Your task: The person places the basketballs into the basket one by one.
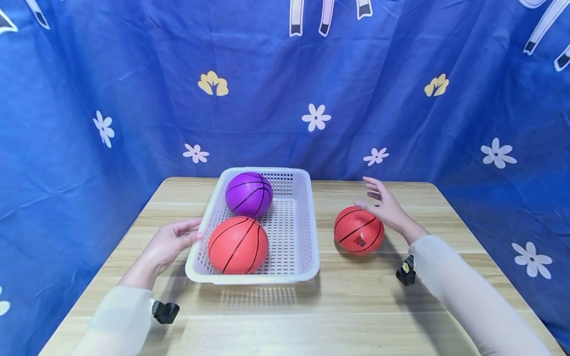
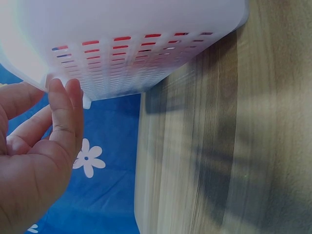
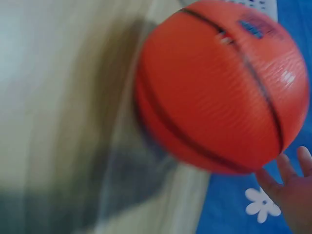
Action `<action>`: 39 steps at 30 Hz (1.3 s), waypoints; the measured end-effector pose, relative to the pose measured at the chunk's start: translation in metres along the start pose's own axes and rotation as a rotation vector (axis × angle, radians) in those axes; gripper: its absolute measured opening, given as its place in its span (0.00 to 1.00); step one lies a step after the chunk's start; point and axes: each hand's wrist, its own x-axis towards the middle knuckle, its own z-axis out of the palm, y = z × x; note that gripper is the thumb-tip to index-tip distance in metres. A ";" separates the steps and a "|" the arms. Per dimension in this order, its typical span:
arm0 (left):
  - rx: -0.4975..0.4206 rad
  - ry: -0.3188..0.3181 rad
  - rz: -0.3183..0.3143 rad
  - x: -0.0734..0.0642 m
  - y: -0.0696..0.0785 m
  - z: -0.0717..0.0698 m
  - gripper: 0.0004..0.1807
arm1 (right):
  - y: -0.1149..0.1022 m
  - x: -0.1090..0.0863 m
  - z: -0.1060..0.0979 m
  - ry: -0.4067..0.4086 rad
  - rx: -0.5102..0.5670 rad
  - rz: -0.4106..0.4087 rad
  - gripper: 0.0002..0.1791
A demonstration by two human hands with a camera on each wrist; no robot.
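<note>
A white plastic basket [image 1: 306,237] holds a purple basketball [image 1: 248,195] at its back left and a larger orange-red basketball [image 1: 238,245] at its front left. With its thumb over the rim and fingers beneath it, my left hand [image 1: 171,243] pinches the basket's left side. The left wrist view shows those fingers [image 2: 63,112] right at the rim, beside the slotted basket wall [image 2: 122,63]. A smaller red basketball [image 1: 358,231] rests on the table to the right of the basket. My right hand [image 1: 386,205] is at its upper right edge, fingers spread and extended past it.
The wood-grain table [image 1: 249,329] runs under everything. A blue cloth [image 1: 267,128] with white flowers hangs behind the table and along both sides. Small black devices [image 1: 166,312] sit at both wrists, on the pale sleeves.
</note>
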 end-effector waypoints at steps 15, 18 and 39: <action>0.007 0.008 -0.008 0.000 -0.001 0.000 0.31 | 0.044 -0.042 -0.008 -0.132 0.041 0.090 0.47; 0.008 0.009 -0.006 0.000 -0.001 0.000 0.31 | 0.049 -0.047 -0.006 -0.150 0.057 0.109 0.49; 0.015 0.014 0.001 -0.001 0.000 0.000 0.30 | 0.050 -0.052 0.007 -0.098 0.161 0.107 0.46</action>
